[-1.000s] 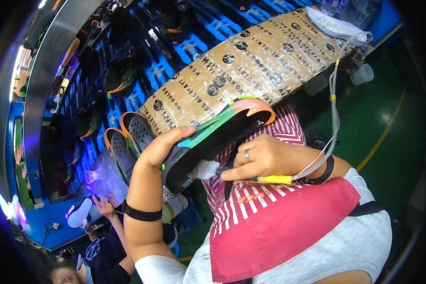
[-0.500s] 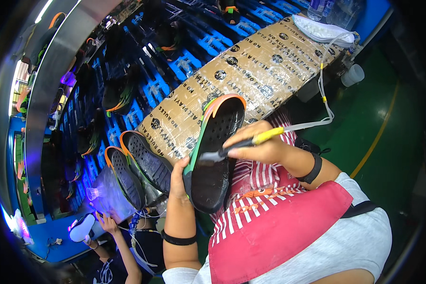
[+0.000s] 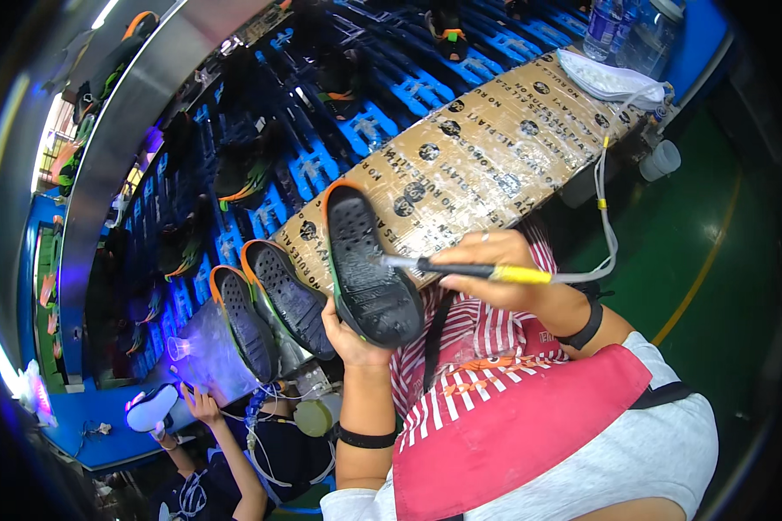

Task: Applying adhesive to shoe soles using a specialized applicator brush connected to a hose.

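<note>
My left hand grips the heel end of a black shoe sole with a perforated front and an orange and green rim. Its face is toward me and looks wet in the middle. In my right hand is a brush with a black and yellow handle and a pale hose at its back end. The brush tip lies at the middle of the sole. Left of the held sole lean two similar black soles with orange rims, a nearer one and a farther one.
A printed cardboard sheet covers the bench, with a white pad-like item and bottles at its far right end. Beyond runs a rack with blue clamps bearing soles. At lower left a co-worker's hand works near a white shoe.
The held sole has swung left and turned its face more toward me, so its green side shows less. The brush tip has moved up toward the perforated part. The whole view has shifted slightly.
</note>
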`<action>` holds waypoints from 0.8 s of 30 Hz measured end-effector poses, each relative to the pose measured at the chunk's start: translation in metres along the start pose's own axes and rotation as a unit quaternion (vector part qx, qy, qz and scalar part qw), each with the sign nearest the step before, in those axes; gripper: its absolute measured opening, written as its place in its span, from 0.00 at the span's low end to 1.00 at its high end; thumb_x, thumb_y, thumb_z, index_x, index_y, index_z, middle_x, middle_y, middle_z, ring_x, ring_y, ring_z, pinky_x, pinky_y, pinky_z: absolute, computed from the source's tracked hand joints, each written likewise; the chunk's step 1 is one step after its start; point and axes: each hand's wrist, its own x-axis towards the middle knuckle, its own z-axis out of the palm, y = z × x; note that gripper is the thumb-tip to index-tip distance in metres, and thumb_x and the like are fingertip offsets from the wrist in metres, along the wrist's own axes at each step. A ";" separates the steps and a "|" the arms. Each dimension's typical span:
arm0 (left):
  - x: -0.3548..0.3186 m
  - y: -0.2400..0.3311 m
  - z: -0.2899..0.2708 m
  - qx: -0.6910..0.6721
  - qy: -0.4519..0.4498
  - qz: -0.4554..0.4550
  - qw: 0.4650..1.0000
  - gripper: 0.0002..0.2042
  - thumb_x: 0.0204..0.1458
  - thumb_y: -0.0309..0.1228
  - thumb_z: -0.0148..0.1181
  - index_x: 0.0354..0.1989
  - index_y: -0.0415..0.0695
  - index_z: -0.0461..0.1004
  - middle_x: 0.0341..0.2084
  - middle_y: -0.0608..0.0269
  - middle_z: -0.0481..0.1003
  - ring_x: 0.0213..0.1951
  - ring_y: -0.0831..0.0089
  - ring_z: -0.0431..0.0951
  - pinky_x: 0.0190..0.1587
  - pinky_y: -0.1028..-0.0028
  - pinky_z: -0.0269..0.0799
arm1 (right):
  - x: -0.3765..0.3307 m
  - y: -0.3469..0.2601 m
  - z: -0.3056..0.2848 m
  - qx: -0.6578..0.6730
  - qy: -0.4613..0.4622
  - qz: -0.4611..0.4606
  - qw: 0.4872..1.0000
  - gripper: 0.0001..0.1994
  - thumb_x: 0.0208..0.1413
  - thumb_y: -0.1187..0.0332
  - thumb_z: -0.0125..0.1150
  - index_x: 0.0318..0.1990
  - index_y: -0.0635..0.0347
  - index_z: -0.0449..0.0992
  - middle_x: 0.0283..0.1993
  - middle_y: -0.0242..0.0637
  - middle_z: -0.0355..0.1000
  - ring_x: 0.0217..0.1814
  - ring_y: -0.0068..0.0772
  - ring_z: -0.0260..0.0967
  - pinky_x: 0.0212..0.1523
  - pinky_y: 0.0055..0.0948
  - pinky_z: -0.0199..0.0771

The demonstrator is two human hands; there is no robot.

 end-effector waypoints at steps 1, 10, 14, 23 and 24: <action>0.002 0.000 -0.005 -0.026 0.021 0.022 0.999 0.29 0.50 0.50 0.34 0.53 0.41 0.62 0.50 0.48 0.65 0.52 0.54 0.65 0.53 0.55 0.60 | 0.003 -0.002 -0.004 0.018 0.011 0.033 0.999 0.11 0.41 0.74 0.63 0.36 0.62 0.76 0.25 0.39 0.72 0.23 0.32 0.70 0.26 0.24 0.67; -0.008 -0.014 -0.014 -0.040 -0.043 -0.034 0.998 0.36 0.47 0.60 0.35 0.56 0.43 0.59 0.49 0.47 0.64 0.47 0.49 0.67 0.41 0.58 0.68 | 0.004 0.006 0.000 0.096 0.050 0.106 0.989 0.12 0.44 0.74 0.61 0.38 0.66 0.75 0.29 0.39 0.74 0.26 0.21 0.69 0.28 0.19 0.67; -0.003 0.003 -0.024 -0.048 -0.019 0.012 0.999 0.37 0.45 0.60 0.34 0.55 0.42 0.60 0.48 0.46 0.65 0.45 0.51 0.67 0.41 0.59 0.67 | 0.005 0.013 -0.001 0.113 0.045 0.168 0.978 0.12 0.44 0.73 0.61 0.39 0.66 0.76 0.30 0.38 0.74 0.27 0.18 0.68 0.28 0.17 0.67; 0.001 0.027 -0.039 -0.039 0.037 0.104 0.993 0.36 0.45 0.59 0.32 0.54 0.43 0.60 0.48 0.46 0.65 0.47 0.48 0.67 0.37 0.57 0.68 | 0.015 0.022 -0.005 0.212 0.093 0.247 0.941 0.13 0.44 0.71 0.61 0.39 0.66 0.76 0.30 0.35 0.74 0.28 0.18 0.67 0.32 0.17 0.66; -0.001 0.028 -0.040 -0.062 0.039 0.110 0.991 0.36 0.46 0.60 0.32 0.55 0.45 0.60 0.49 0.49 0.65 0.49 0.48 0.65 0.43 0.54 0.67 | 0.022 0.019 -0.006 0.225 0.102 0.232 0.941 0.13 0.45 0.70 0.60 0.39 0.66 0.75 0.29 0.35 0.73 0.29 0.18 0.67 0.32 0.16 0.65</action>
